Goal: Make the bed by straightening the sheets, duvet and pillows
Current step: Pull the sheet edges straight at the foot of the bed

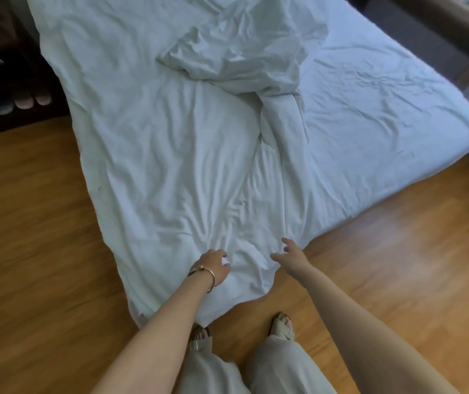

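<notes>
A white duvet [170, 166] lies crumpled over the left half of the bed, its near corner hanging down to the wooden floor by my feet. A bunched fold of it [236, 58] is heaped toward the middle of the bed. The right half shows the bare white sheet [383, 115] on the mattress. My left hand [213, 268], with a bracelet on the wrist, rests on the duvet's near end with fingers loosely curled. My right hand [290, 255] hovers over the duvet's near right edge with fingers spread. No pillows are in view.
Wooden floor [43, 251] surrounds the foot of the bed. A dark shelf unit [3, 89] with round items stands at the far left. A dark piece of furniture [454, 27] sits at the far right beyond the bed. My sandalled feet [281, 328] stand close to the duvet corner.
</notes>
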`<state>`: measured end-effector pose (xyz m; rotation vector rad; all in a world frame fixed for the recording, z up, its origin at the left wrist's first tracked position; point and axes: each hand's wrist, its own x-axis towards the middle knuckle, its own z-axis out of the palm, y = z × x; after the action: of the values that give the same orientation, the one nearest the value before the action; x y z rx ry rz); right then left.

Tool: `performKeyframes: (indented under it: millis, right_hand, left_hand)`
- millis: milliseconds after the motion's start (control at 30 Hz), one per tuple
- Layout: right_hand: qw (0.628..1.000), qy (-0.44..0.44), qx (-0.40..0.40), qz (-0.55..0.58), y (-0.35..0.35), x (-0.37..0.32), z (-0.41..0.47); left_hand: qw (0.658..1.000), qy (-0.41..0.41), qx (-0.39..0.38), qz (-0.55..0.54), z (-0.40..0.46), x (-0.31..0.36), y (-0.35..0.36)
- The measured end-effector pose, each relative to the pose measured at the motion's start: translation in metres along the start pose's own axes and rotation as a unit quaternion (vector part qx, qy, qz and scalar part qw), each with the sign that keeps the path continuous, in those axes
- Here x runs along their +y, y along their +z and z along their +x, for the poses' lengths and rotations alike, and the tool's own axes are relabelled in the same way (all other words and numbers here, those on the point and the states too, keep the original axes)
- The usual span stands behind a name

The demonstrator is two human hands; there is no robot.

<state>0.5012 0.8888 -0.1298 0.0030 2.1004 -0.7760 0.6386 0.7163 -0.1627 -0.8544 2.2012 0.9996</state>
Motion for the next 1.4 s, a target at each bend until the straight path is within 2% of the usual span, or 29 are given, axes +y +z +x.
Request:
performKeyframes:
  millis: [67, 133, 200, 333, 500, 633, 767, 900, 1033, 1100, 1200, 1300, 1400]
  right_hand:
    - [0.999, -0.005, -0.02, -0.043, -0.014, -0.006, 0.0]
    - [0.994, -0.004, -0.037, -0.107, -0.036, -0.008, 0.006]
    - [0.978, -0.009, -0.044, -0.204, -0.064, -0.009, 0.018]
    - [0.923, -0.055, -0.026, -0.379, -0.131, -0.008, 0.061]
    - [0.892, -0.087, -0.051, -0.44, -0.221, -0.006, 0.124]
    - [0.855, -0.135, -0.068, -0.497, -0.287, -0.032, 0.174]
    - [0.888, -0.126, -0.059, -0.438, -0.325, -0.093, 0.231]
    - [0.913, -0.193, -0.031, -0.359, -0.337, -0.182, 0.287]
    - [0.909, -0.27, 0.013, -0.319, -0.334, -0.269, 0.341]
    - [0.91, -0.295, 0.01, -0.291, -0.327, -0.302, 0.362]
    - [0.906, -0.318, 0.0, -0.277, -0.313, -0.333, 0.386]
    - [0.871, -0.356, 0.026, -0.338, -0.307, -0.35, 0.405]
    - [0.881, -0.357, -0.028, -0.31, -0.315, -0.354, 0.421]
  left_hand:
    - [0.999, -0.011, -0.049, 0.021, 0.004, 0.019, -0.001]
    - [0.998, 0.005, -0.055, 0.042, 0.011, 0.042, -0.002]
    - [0.998, 0.021, -0.032, 0.043, 0.023, 0.07, -0.005]
    - [0.998, 0.028, 0.018, 0.058, 0.061, 0.142, -0.017]
    - [0.997, -0.019, 0.081, -0.003, 0.113, 0.229, -0.022]
    - [0.991, -0.057, 0.125, -0.002, 0.151, 0.283, -0.042]
    - [0.977, -0.052, 0.208, -0.007, 0.205, 0.325, -0.083]
    - [0.956, -0.108, 0.265, -0.062, 0.28, 0.363, -0.142]
    - [0.924, -0.166, 0.305, -0.159, 0.359, 0.382, -0.189]
    - [0.91, -0.176, 0.32, -0.195, 0.386, 0.382, -0.203]
    - [0.918, -0.193, 0.289, -0.191, 0.412, 0.373, -0.208]
    - [0.925, -0.121, 0.292, -0.212, 0.42, 0.379, -0.198]
    - [0.927, -0.025, 0.266, -0.265, 0.409, 0.409, -0.172]
